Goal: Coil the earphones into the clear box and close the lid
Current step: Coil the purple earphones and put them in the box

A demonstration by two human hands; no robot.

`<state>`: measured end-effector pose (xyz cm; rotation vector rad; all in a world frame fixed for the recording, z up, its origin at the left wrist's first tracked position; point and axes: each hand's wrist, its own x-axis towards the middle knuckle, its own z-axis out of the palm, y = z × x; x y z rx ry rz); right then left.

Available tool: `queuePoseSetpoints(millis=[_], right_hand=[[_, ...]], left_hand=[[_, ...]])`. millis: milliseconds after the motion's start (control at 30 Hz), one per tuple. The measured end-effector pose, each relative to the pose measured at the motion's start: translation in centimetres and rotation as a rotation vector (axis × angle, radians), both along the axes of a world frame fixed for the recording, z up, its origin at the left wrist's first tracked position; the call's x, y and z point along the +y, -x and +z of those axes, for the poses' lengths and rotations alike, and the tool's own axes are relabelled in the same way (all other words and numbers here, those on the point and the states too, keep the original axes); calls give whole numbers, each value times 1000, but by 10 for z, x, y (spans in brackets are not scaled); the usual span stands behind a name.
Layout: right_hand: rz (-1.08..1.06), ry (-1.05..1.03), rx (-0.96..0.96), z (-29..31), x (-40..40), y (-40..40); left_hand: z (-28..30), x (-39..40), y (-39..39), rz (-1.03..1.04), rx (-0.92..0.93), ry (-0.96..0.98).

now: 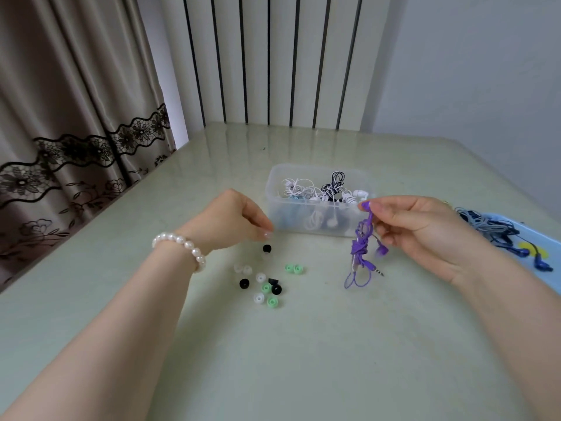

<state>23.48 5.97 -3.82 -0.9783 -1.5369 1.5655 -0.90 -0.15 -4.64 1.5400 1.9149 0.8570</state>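
One purple wired earphone set [362, 247] is what's in play right now, already bundled into a loose coil and dangling from the right hand [425, 229]. Thumb and fingers pinch it near one earbud at the top, so the bundle's long axis hangs pretty much straight down, with the jack and a couple of loops nearly brushing the pale green glossy tabletop [273, 360]. It sits just in front of the clear plastic box [274, 205], near that box's front right corner, so the box lies up and slightly to the left of the fingers. The right hand is clearly the closer one for the drop; my guess is it only needs a short lift over the front wall.

That box already has a heap of white and black-and-white earphones in it, and I can't spot a lid anywhere in view.

The left hand [239, 220], with a pearl bead bracelet [182, 246] on the wrist, hovers beside the box's left front corner. Its fingertips are pinched together, and it might be holding something tiny, but I honestly can't tell.

Below it there's a scatter of small silicone ear tips [267, 284] in black, white and mint green. Off to the right, a light blue tray [546, 259] holds tangled blue and grey earphones [498, 232].
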Motion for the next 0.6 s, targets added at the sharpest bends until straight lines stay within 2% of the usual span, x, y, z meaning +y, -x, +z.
queuePoseSetpoints(millis=[233, 600], right_hand=[[-10, -57, 6, -8, -1, 7], [-31, -46, 44, -8, -2, 8]], left_hand=[[-6, -1, -1, -83, 223, 90], [-12, -2, -5, -100, 304, 111]])
